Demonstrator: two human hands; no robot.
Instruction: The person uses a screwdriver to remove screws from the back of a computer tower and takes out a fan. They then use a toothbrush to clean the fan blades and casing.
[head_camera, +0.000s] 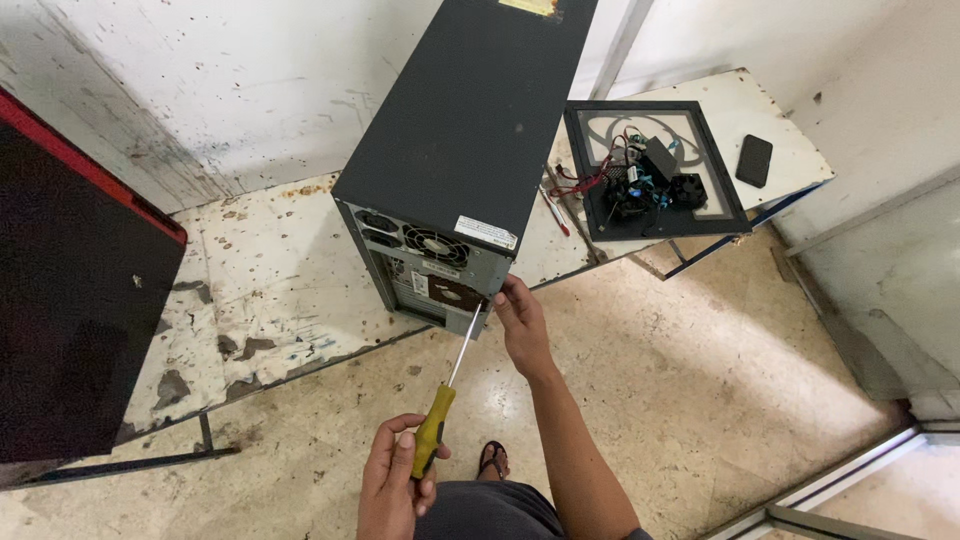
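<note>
A yellow-handled screwdriver (448, 375) is gripped in the closed fingers of the left hand (395, 485), its tip set against the lower rear corner of the dark computer case (470, 120) standing on the worn white table (270, 270). That same corner is touched by the right hand (522, 322), fingers curled, nothing seen held. Beside the case lies a side panel (655, 172) heaped with wires and a fan, with a black phone (754, 160) beyond it.
</note>
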